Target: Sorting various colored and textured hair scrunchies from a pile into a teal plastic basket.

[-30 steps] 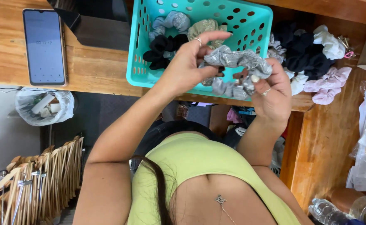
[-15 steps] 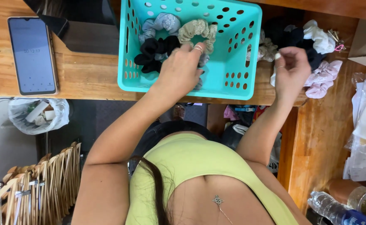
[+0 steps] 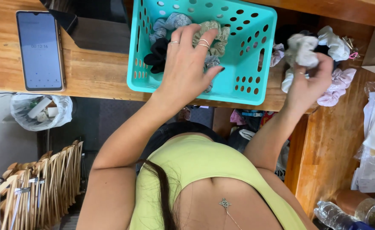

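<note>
Right hand (image 3: 309, 81) now lifted, clamped on pale scrunchie (image 3: 301, 50), left hand (image 3: 187, 64) spread in teal basket (image 3: 238, 81), fingertips hidden among scrunchies

The left hand (image 3: 187, 64) is reaching into a teal basket (image 3: 247, 68) on the wooden counter (image 3: 98, 72), its fingers resting on scrunchies (image 3: 174, 38) inside. To the right, the right hand (image 3: 309, 81) is gripping a pale scrunchie (image 3: 301, 50) above a loose pile (image 3: 338, 64). A phone (image 3: 40, 50) is lying far left.

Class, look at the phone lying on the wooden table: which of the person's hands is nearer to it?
Left. The left hand is inside the teal basket, next to the phone; the right hand is beyond the basket.
</note>
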